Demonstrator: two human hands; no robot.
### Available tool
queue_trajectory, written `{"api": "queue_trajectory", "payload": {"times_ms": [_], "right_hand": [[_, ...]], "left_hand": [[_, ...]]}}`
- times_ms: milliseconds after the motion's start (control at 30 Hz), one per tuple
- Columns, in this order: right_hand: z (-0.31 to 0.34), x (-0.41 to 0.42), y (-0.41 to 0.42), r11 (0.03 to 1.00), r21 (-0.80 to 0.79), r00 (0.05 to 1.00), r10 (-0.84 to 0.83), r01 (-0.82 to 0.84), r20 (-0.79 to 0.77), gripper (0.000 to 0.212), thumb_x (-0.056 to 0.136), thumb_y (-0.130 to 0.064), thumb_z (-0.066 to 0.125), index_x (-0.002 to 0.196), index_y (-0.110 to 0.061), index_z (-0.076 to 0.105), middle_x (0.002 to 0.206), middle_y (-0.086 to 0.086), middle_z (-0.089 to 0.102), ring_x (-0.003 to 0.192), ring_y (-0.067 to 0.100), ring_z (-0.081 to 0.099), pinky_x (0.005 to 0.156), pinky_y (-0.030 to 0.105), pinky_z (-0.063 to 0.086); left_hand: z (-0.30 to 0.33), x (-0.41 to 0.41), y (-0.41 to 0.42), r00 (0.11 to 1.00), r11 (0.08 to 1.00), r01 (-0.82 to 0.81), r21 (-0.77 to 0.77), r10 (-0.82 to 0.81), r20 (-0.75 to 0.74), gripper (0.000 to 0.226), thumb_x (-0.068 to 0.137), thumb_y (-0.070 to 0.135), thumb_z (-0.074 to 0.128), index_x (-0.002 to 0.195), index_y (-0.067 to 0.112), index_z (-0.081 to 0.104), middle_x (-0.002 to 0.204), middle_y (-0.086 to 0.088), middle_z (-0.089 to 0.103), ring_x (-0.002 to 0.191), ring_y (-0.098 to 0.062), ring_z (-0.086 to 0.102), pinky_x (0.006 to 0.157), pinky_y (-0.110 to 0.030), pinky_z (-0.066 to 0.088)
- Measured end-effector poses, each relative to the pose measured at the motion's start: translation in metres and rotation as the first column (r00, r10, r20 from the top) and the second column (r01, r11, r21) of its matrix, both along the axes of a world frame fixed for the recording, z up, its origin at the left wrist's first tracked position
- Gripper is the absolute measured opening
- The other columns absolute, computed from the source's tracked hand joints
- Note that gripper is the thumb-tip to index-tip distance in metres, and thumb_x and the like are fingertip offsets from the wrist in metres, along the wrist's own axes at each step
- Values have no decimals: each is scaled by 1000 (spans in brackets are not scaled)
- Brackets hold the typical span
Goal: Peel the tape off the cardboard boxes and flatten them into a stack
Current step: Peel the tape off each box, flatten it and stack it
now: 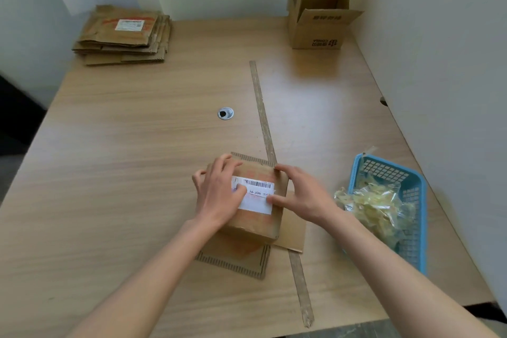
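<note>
Box (253, 217) under 2 hands, brown, white barcode label, flaps splayed; left hand (219, 195) and right hand (301, 196) pressing flat-fingered.

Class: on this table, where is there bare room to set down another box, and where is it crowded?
Bare: the wide left half of the table, between the flattened stack and the near edge. Also the patch between the tape strip and the open box. Crowded: near right, around the held box and the blue basket.

Three lots of cardboard on my desk.
Labelled box (255, 200) before me, flaps splayed; flattened stack (123, 35) far left; open box (318, 14) far right.
</note>
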State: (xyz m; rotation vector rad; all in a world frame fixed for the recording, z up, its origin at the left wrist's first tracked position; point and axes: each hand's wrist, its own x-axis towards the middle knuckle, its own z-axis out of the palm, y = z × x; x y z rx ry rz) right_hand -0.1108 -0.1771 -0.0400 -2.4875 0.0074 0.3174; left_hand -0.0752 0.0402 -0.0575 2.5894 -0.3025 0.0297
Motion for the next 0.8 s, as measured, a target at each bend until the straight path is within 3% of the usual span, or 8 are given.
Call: {"api": "queue_trajectory", "payload": {"times_ms": [167,333,400,467,533,633,733,800], "right_hand": [[-1,5,8,984,-111,988,148,-142,43,80,84,-56,74,147,-19,44,145,-4,42,120,18,55,97,35,49],[11,12,13,835,-433,889,436,-340,142,44,101,-51,46,134,-22,48,122,0,59,102,26,65,72,34,51],[12,13,13,826,-461,877,445,-323,184,37,106,-47,35,131,-23,48,116,2,67,91,27,69,68,38,55],[14,18,14,932,-319,927,261,-170,269,35,108,-45,29,130,-23,48,100,3,73,76,28,68,65,42,54],[16,23,18,991,-59,943,-99,124,318,36,108,-42,36,135,-21,47,85,0,70,70,25,65,68,39,50],[11,24,26,873,85,840,-485,480,242,41,104,-31,54,141,-17,42,103,0,67,91,23,65,85,38,48],[3,15,41,886,8,875,-458,463,156,58,99,-20,59,150,-16,31,125,8,62,112,31,62,92,41,48],[4,9,54,928,-38,929,-370,370,19,94,95,-32,65,160,-17,-2,135,12,53,119,34,57,94,43,48]], "left_hand": [[2,1,27,972,995,-76,-63,60,-227,66,93,40,66,151,24,40,160,14,26,138,-13,42,105,-41,41],[11,1,31,953,978,-177,-111,142,-268,79,91,57,65,156,23,35,157,6,39,140,-18,42,109,-39,38],[20,1,30,942,966,-203,-161,148,-301,80,92,66,56,157,28,29,158,0,41,142,-23,43,110,-43,38],[29,3,29,936,959,-204,-196,132,-326,85,91,75,45,160,37,12,156,-6,45,138,-31,48,107,-48,41],[33,6,30,923,972,-208,-110,158,-352,100,86,81,47,160,39,-6,146,-11,54,127,-35,56,99,-47,47],[30,7,27,907,974,-189,122,221,-359,123,76,80,65,161,28,-8,122,-11,65,108,-33,63,80,-38,51],[26,5,12,883,956,-167,239,253,-396,132,70,77,73,161,20,-3,113,-9,68,104,-32,65,73,-36,49],[25,6,-2,863,944,-183,274,288,-416,139,67,77,75,160,16,-9,117,-11,67,109,-34,64,78,-38,49]]}}
